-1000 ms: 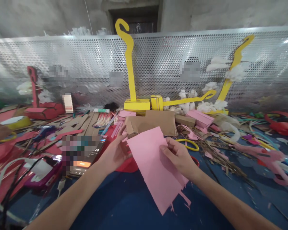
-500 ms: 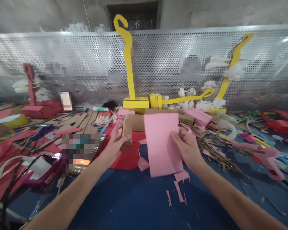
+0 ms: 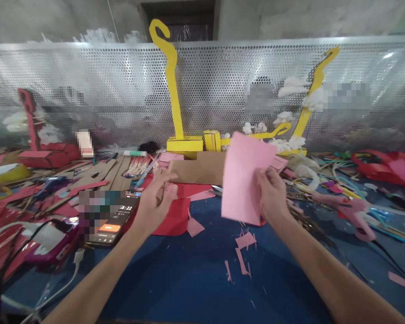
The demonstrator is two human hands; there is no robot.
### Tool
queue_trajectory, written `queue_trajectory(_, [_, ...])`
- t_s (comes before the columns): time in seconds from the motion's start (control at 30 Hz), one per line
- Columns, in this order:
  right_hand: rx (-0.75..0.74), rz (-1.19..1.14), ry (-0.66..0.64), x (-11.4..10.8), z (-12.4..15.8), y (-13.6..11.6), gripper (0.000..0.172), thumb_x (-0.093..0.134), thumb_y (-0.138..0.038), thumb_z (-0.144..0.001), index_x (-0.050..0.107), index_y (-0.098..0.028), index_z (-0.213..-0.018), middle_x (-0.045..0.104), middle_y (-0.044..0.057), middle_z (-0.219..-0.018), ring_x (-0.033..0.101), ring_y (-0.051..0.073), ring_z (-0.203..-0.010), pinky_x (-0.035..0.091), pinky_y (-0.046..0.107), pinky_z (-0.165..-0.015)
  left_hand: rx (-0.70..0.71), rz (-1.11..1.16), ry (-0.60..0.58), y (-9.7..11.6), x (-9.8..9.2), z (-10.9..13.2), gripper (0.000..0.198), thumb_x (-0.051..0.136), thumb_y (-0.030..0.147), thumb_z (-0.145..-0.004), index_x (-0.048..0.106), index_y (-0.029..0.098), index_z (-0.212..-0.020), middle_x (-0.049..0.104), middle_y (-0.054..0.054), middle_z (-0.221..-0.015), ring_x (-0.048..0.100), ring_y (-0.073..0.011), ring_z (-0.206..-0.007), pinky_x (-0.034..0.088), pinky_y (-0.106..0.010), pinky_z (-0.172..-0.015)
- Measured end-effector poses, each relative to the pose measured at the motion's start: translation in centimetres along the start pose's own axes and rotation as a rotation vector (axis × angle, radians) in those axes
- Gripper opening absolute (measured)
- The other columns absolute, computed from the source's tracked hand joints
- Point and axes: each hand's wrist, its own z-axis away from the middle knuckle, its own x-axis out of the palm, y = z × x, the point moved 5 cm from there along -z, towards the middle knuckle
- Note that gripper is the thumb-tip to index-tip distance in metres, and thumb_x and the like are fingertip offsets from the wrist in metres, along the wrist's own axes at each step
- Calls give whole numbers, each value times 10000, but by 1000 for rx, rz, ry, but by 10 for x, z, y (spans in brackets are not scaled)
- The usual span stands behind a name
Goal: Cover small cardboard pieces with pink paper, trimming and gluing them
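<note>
Right hand (image 3: 272, 191): fingers clamped on the pink sheet (image 3: 241, 180), which extends left of them, raised since the earlier frame. Left hand (image 3: 155, 204): fingers apart, beside brown cardboard (image 3: 200, 168); contact cannot be determined.

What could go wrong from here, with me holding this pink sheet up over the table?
The pink sheet might bend or crease, since the right hand grips it along one side only.
The loose pink scraps on the blue table could get caught under the sheet if it were laid there.
The left forearm could snag the white cable, which loops close beside it.
</note>
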Motion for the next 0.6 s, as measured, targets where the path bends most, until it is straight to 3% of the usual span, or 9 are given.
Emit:
queue_trajectory(0.07, [-33,165,-208,27,21,-2,204,751,-394,-876,663,-228,-957,706,3,-901,616,173,-802,488,281,-734,-80,142,-137,5,22,1,413,610,478,-973,674,226,-1295,751,-101,-1183,697,-265,-1065,532,-380,-967])
queue_trajectory(0.13, [-65,319,-422,47,38,-3,219,617,-452,-979,637,-240,-1028,708,20,-943,626,190,-819,487,297,-735,-169,242,-188,1,38,-5,442,684,495,-923,701,193,-1245,778,-96,-1091,713,-259,-995,554,-351,-887])
queue_trajectory(0.23, [-131,634,-617,53,45,-2,334,365,-456,-1083,600,-240,-982,689,33,-913,626,200,-844,472,308,-750,-236,234,-105,-17,42,-24,413,750,502,-856,761,146,-1065,787,-90,-961,715,-255,-885,557,-318,-734])
queue_trajectory(0.3, [-150,851,-691,44,42,4,337,363,-410,-1081,586,-237,-899,664,32,-850,621,204,-800,448,319,-734,-227,187,-34,-27,34,-35,406,750,477,-849,755,151,-1091,785,-77,-963,709,-244,-864,550,-303,-695])
queue_trajectory(0.37, [-181,1081,-752,34,39,13,207,536,-366,-1002,596,-227,-861,656,49,-868,631,230,-829,439,338,-757,-218,160,-5,-34,26,-38,386,734,445,-853,750,154,-1106,783,-69,-943,708,-232,-827,545,-292,-663])
queue_trajectory(0.43, [-221,1237,-778,30,39,21,111,653,-313,-916,632,-205,-905,657,94,-991,636,270,-932,446,363,-808,-203,135,-34,-34,22,-35,382,722,404,-857,730,164,-1154,787,-70,-976,716,-229,-833,549,-290,-667])
queue_trajectory(0.6, [-352,1617,-828,41,45,27,147,572,-273,-968,680,-176,-995,636,140,-1103,633,290,-1019,449,383,-839,-199,136,-95,-25,23,-21,349,688,291,-847,678,168,-1174,776,-58,-931,707,-208,-774,537,-274,-658])
